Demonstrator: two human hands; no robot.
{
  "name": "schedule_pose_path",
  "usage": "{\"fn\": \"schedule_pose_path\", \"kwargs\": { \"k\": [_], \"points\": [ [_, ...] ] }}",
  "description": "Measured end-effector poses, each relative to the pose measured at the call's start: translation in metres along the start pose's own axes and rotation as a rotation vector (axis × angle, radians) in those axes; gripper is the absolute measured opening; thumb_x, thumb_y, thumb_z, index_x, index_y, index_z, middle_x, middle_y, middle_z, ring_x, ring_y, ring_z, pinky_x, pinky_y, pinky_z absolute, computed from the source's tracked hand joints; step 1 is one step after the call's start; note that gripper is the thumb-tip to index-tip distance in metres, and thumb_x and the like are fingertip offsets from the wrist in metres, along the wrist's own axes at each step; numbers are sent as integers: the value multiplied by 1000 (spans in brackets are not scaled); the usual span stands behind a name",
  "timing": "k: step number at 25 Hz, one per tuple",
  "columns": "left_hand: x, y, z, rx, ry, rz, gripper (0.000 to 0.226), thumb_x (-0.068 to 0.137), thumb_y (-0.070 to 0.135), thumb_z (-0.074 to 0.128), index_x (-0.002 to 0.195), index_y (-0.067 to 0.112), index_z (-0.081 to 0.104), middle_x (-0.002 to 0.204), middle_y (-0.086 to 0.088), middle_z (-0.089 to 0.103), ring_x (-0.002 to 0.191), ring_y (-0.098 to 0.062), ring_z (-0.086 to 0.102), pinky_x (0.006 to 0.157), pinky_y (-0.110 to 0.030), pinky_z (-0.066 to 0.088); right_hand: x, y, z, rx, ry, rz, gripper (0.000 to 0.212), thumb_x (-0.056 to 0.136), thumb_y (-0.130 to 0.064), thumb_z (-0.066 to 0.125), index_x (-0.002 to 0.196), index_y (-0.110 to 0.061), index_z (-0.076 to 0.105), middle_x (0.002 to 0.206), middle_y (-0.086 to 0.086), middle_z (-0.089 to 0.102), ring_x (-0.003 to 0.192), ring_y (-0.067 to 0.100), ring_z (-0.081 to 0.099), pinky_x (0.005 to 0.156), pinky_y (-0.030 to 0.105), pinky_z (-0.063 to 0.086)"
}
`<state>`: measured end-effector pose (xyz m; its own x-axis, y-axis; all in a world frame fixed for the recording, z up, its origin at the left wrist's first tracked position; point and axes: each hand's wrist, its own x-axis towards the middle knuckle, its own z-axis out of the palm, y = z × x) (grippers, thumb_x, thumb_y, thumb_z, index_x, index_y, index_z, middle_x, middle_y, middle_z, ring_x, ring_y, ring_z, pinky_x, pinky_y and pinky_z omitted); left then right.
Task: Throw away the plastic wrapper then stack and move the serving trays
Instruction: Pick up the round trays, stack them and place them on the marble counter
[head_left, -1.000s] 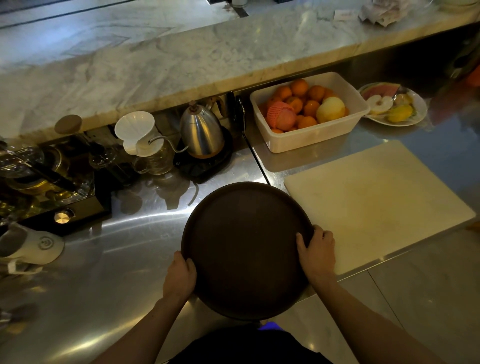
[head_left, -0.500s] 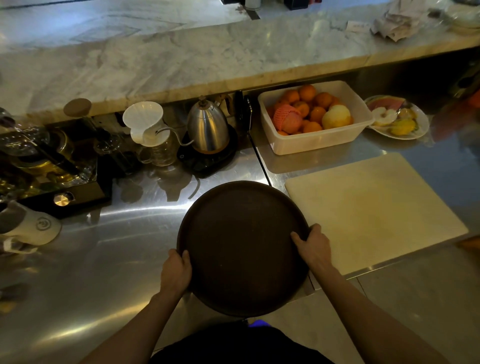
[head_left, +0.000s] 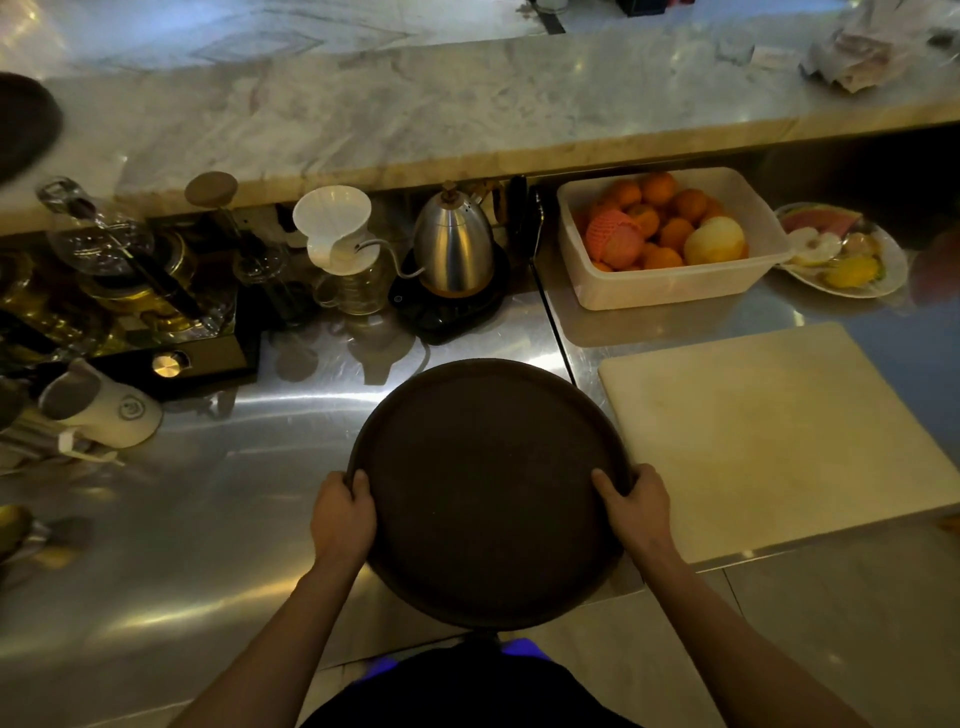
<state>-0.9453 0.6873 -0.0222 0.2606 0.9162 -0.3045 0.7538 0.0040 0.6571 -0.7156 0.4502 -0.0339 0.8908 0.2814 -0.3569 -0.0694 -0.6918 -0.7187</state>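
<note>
A round dark brown serving tray (head_left: 485, 488) is held level above the front edge of the steel counter (head_left: 208, 493). My left hand (head_left: 343, 517) grips its left rim and my right hand (head_left: 635, 512) grips its right rim. Whether more than one tray is stacked there I cannot tell. Another dark round tray (head_left: 23, 122) lies partly in view on the marble bar top (head_left: 441, 109) at the far left. No plastic wrapper is visible.
A pale cutting board (head_left: 774, 431) lies right of the tray. Behind it stand a white tub of oranges (head_left: 670, 239) and a fruit plate (head_left: 841, 252). A steel kettle (head_left: 452, 244), a white dripper (head_left: 335, 226) and glassware (head_left: 109, 260) crowd the back left.
Both hands have slid along the rim while keeping hold of the tray, which stays over the counter's front edge. The view has tilted upward, showing more of the bar top.
</note>
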Motion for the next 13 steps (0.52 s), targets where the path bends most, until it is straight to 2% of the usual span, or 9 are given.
{"fn": "schedule_pose_path", "kwargs": {
  "k": [2, 5, 7, 9, 13],
  "points": [
    [-2, 1, -11, -33, 9, 30, 29, 101, 29, 41, 92, 5, 55, 85, -13, 57, 80, -31, 58, 67, -36, 43, -9, -5, -2, 69, 22, -5, 42, 87, -35, 67, 113, -5, 53, 102, 8, 57, 96, 29, 61, 68, 31, 49],
    [-6, 9, -31, -62, 32, 77, 29, 101, 31, 42, 93, 7, 56, 83, -11, 58, 77, -27, 57, 64, -33, 39, -20, -15, -5, 162, 54, -5, 41, 87, -33, 67, 116, -7, 53, 110, 12, 60, 100, 30, 61, 83, 46, 55],
    [-7, 16, -44, -81, 48, 90, 29, 101, 32, 42, 93, 8, 57, 83, -8, 59, 76, -23, 56, 63, -33, 37, -25, -26, -9, 219, 73, -19, 36, 86, -32, 68, 112, -10, 55, 108, 10, 61, 98, 29, 62, 86, 53, 55],
    [-9, 25, -57, -121, 64, 98, 28, 101, 32, 43, 96, 9, 58, 83, -7, 60, 77, -22, 57, 62, -32, 38, -29, -42, -14, 249, 96, -51, 30, 85, -31, 68, 106, -14, 55, 102, 7, 62, 94, 28, 62, 84, 55, 55],
    [-10, 39, -89, -226, 95, 102, 25, 100, 33, 44, 97, 11, 57, 87, -11, 62, 80, -25, 59, 63, -34, 45, -39, -86, -22, 320, 97, -121, 23, 86, -22, 68, 105, -16, 55, 99, 2, 62, 92, 23, 63, 83, 51, 56]
  ]
}}
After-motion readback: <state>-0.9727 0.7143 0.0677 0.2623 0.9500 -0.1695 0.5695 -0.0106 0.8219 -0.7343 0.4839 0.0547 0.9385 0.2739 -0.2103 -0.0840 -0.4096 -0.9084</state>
